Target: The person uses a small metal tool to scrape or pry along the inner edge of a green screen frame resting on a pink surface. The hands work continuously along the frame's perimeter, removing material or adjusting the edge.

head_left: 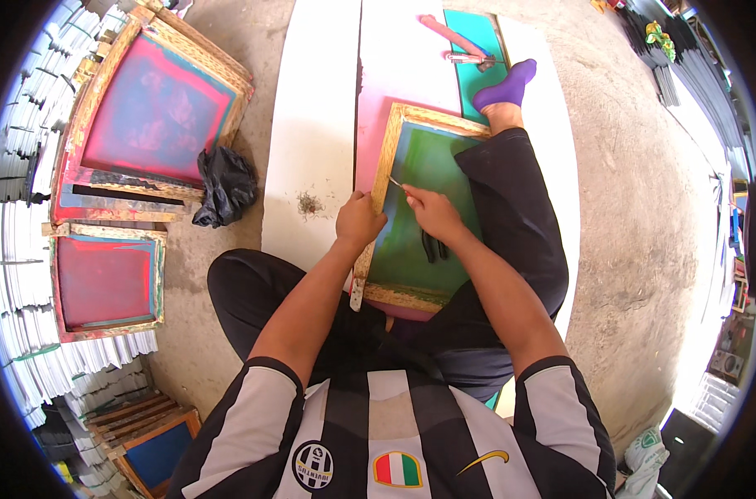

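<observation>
A wooden screen-printing frame [384,170] with green-blue mesh lies tilted between my legs. My left hand [360,220] is closed on its left wooden rail. In my right hand [433,211] is a thin metal tool [395,180], its tip meeting the inner edge of that rail; the handle is hidden in my fingers, so its kind is unclear. Black-handled pliers [433,247] rest on the mesh below my right wrist. Beyond the frame, near my foot, a hammer [464,43] lies on a teal panel [475,81].
I sit on a long white board [313,116] with a small heap of debris [309,204]. To the left are a large pink-and-blue printing frame [158,108], a smaller red one [108,279], a black plastic bag [225,187] and paper stacks [20,249]. Dark sheets [698,66] stand far right.
</observation>
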Action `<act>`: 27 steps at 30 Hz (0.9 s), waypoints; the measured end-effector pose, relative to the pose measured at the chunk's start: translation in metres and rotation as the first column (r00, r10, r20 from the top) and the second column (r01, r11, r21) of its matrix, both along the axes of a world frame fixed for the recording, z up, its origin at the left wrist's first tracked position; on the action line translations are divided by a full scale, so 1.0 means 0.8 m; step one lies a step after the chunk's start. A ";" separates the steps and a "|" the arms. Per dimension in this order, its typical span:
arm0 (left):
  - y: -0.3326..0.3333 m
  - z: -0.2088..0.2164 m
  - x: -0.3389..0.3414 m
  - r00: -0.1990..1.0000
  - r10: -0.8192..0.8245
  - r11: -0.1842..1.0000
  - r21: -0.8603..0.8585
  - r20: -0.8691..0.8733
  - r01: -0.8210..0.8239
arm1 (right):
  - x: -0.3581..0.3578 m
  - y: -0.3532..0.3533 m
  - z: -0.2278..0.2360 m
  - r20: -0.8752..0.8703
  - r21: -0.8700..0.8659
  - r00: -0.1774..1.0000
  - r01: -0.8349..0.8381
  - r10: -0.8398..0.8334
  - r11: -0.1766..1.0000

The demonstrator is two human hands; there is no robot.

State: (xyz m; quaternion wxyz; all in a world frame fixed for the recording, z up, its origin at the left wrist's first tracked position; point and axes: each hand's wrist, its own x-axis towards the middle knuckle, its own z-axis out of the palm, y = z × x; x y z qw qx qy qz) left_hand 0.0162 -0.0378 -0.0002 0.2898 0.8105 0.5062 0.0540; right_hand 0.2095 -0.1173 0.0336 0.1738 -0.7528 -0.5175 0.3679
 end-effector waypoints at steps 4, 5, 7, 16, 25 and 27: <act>-0.003 -0.008 0.008 1.000 0.007 1.000 0.023 0.013 -0.007 | 0.005 -0.003 0.012 0.093 -0.036 0.995 0.033 -0.030 0.999; -0.002 -0.007 0.013 1.000 0.007 1.000 0.023 0.011 -0.007 | 0.012 -0.004 -0.008 0.008 0.053 0.999 0.052 -0.053 0.997; -0.002 -0.004 0.018 1.000 -0.011 1.000 0.008 0.009 0.011 | 0.023 -0.008 -0.041 -0.162 0.216 0.984 0.111 -0.076 0.970; 0.000 -0.007 0.013 1.000 -0.007 1.000 0.005 0.005 0.007 | 0.017 -0.002 -0.035 -0.341 0.122 0.935 0.141 -0.092 0.982; 0.000 -0.014 0.007 1.000 0.012 1.000 -0.008 0.018 -0.012 | 0.021 0.021 0.002 -0.427 -0.346 0.829 0.219 -0.361 0.912; -0.002 -0.012 0.018 0.999 0.014 1.000 0.006 0.041 -0.014 | 0.041 0.016 -0.018 -0.391 -0.213 0.889 0.165 -0.238 0.963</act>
